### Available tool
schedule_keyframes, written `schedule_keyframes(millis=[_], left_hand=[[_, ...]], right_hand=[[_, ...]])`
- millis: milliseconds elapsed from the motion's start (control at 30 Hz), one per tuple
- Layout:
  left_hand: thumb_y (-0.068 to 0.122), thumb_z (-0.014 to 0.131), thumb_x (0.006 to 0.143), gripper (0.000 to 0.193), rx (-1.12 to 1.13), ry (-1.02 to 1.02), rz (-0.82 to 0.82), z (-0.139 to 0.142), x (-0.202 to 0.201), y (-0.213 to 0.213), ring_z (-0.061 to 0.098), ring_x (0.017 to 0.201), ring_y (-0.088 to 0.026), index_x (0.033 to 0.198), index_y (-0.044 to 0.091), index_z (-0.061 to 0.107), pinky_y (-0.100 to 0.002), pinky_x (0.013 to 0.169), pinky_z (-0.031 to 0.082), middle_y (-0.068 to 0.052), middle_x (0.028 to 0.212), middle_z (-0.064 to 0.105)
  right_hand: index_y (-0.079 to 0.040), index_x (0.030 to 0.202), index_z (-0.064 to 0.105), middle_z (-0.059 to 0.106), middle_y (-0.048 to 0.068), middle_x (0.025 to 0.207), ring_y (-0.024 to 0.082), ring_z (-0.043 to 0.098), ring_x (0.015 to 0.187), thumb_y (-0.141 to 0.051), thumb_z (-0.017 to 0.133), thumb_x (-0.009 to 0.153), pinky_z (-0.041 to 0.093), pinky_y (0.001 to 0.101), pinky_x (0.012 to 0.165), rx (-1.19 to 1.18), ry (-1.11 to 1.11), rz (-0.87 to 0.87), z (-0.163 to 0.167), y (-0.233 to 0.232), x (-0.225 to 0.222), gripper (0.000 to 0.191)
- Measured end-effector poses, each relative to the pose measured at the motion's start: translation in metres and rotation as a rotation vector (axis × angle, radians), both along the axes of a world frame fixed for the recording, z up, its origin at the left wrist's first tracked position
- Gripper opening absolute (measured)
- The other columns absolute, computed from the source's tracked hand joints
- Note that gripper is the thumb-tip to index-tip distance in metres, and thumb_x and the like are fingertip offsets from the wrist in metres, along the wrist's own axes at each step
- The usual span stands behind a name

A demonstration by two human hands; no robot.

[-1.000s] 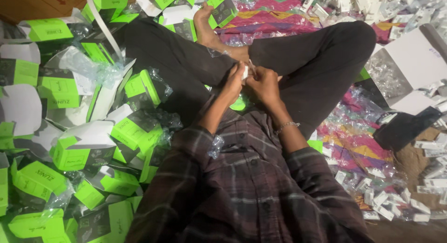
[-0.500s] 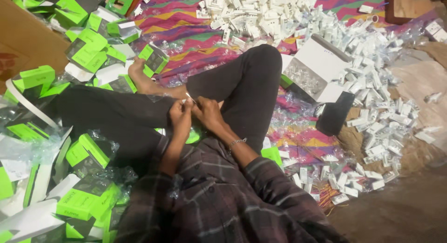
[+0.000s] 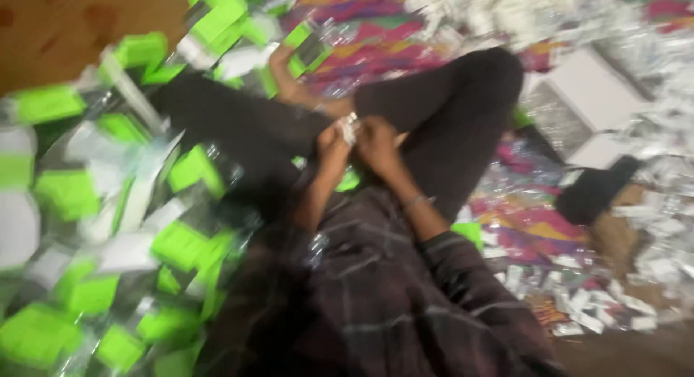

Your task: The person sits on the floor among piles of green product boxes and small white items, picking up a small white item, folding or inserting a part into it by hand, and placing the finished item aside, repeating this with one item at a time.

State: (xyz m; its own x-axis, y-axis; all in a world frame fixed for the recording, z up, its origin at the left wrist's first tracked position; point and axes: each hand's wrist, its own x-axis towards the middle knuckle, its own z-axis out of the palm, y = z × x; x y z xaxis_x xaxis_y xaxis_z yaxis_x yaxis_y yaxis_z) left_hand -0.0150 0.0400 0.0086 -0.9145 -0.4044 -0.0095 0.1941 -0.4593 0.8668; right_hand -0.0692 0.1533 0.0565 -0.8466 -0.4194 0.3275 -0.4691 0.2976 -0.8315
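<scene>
Above the crossed legs, in the middle of the view, the left hand (image 3: pixel 331 142) and the right hand (image 3: pixel 376 140) meet, their fingers pinching one small white piece (image 3: pixel 349 126) between them. The picture is blurred, so what kind of piece it is cannot be told. Half a second ago the hands sat nearer the left of the view and the picture was sharp; now the camera has swung, the hands and knees lie further right, and the wooden floor (image 3: pixel 65 30) fills more of the upper left corner. The hands themselves keep the same joined pose over the lap.

To the person's left a heap of green-and-white packets in clear bags (image 3: pixel 108 225) covers the floor, as before. On the right, an open white box (image 3: pixel 593 95) lies on the colourful patterned cloth (image 3: pixel 535 225); what is inside it cannot be made out through the blur. Small white pieces (image 3: pixel 578 305) are scattered loose around it and along the top edge. A dark object (image 3: pixel 598 189) lies just beside the box, near the right knee.
</scene>
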Motion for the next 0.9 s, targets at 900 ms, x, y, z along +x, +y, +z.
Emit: schedule_keyframes(millis=[900], left_hand=[[0.018,0.062,0.108,0.026,0.121,-0.234,-0.153,0.035,0.002,-0.001,0.062,0.101,-0.013,0.127,0.000,0.063,-0.032,0.082,0.051,-0.005,0.115,0.066]], right_hand=[[0.003,0.089,0.070,0.066,-0.001,0.076,0.006,0.054,0.070,-0.017,0.065,0.102,0.046,0.0280,0.062,-0.239,-0.409,-0.171,0.013,-0.009,-0.003,0.024]])
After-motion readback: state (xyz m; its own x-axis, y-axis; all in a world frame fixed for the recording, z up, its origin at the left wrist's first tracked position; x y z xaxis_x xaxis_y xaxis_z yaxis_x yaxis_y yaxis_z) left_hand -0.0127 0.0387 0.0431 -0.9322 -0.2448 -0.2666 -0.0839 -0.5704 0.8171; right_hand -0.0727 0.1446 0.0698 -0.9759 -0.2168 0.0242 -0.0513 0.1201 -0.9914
